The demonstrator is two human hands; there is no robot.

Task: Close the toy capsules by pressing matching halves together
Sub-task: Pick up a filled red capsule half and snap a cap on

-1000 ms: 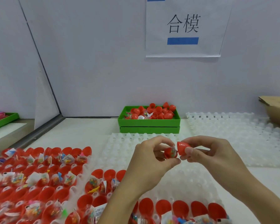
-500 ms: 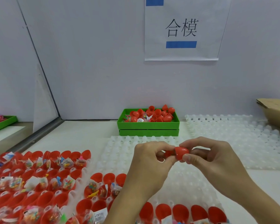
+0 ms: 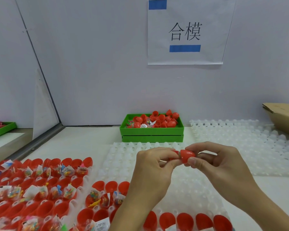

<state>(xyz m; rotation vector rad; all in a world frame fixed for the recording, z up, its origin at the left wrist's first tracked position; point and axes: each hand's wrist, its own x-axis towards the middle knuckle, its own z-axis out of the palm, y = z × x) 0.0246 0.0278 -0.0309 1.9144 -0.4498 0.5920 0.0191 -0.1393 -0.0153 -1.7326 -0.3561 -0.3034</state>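
Red capsule cap [image 3: 187, 155]: I see it pinched between thumb and fingers of the right hand [image 3: 215, 165], above the white dimpled tray [image 3: 122, 155]. Mating red half [image 3: 174, 155]: mostly hidden in the curled grip of the left hand [image 3: 153, 169], touching the cap. Open red halves with toy packets [image 3: 40, 189]: rows in trays, lower left. Green bin [image 3: 152, 130] of red capsules: far side of the surface, at the wall. Cardboard box [image 3: 284, 117]: far right.
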